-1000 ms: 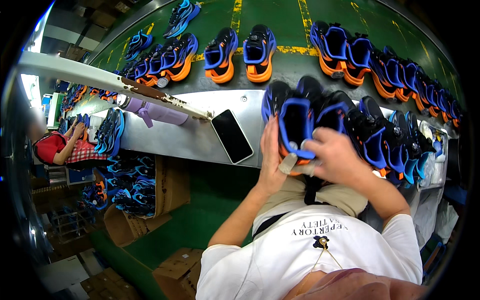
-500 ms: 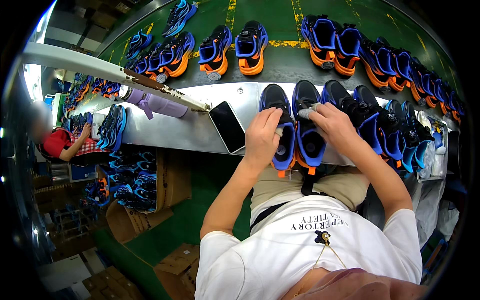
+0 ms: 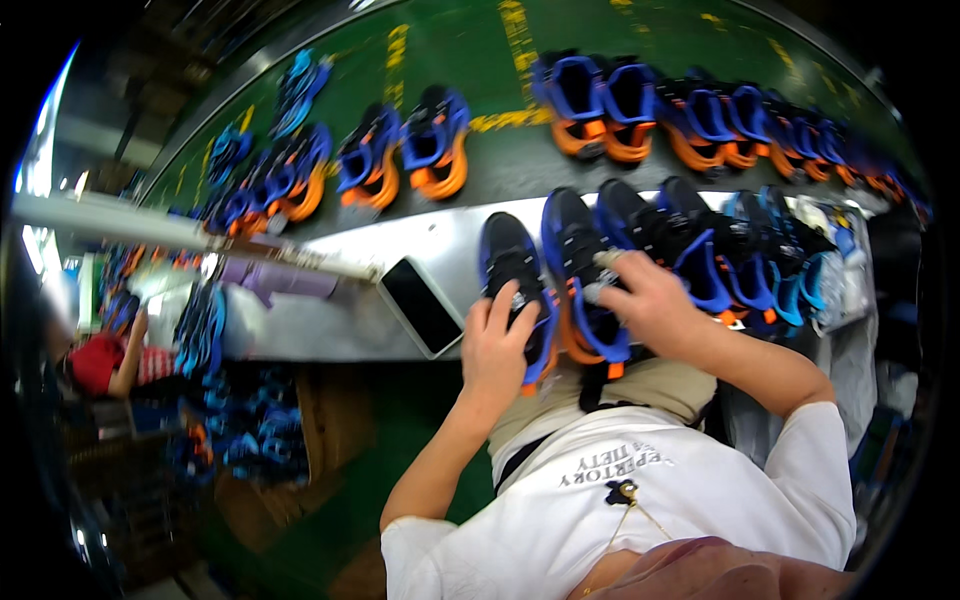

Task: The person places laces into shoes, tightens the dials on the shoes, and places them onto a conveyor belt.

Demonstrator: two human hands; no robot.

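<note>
Two black and blue sneakers with orange soles stand side by side in front of me, toes pointing away: a left sneaker (image 3: pixel 510 245) and a right sneaker (image 3: pixel 573 222). My left hand (image 3: pixel 495 350) lies over the opening of the left one, fingers apart and touching its collar and tongue. Over the right sneaker's laces and opening is my right hand (image 3: pixel 655 308), its fingers spread. Greyish wraps cover fingertips of the right hand. Motion blur hides the exact fingertip contact.
A phone (image 3: pixel 420 307) lies on the metal bench (image 3: pixel 450 235) left of the sneakers. More sneakers (image 3: pixel 690 245) stand to the right, and a row (image 3: pixel 580 105) lines the dark belt beyond. A lilac bottle (image 3: pixel 285 280) lies behind a white bar (image 3: pixel 130 220). A co-worker (image 3: pixel 100 360) sits far left.
The whole view has shifted and blurred. My left hand has come off the left sneaker's tongue top and drawn back toward its collar. The right hand's fingers have spread apart.
</note>
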